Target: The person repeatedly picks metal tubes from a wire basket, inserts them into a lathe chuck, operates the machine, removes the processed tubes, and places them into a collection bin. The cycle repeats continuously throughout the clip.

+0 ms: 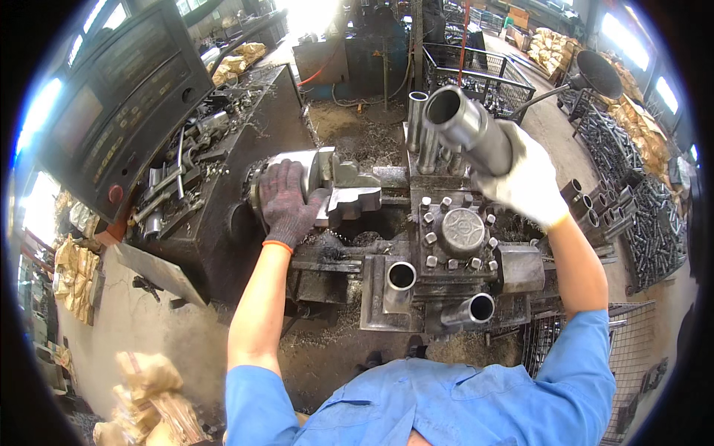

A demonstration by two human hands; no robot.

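Note:
My left hand (pixel 288 199), in a dark grey glove with an orange cuff, lies on the round lathe chuck (pixel 315 169), its fingers stretched over the metal. Stepped jaws (pixel 355 199) stick out of the chuck just right of that hand. My right hand (pixel 529 177), in a white glove, is wrapped round a thick steel tube (pixel 476 132). The tube is raised and tilted, its open end toward the upper left, above the bolted square tool post (pixel 462 232). Gloved fingers on the tube's far side are partly hidden.
Two short tubes, one upright (pixel 399 286) and one lying (pixel 470 311), are on the near side of the tool post. More tubes (pixel 418 123) stand behind it. A control panel (pixel 111 111) rises at left. Wire baskets and heaped metal parts (pixel 654 230) lie at right.

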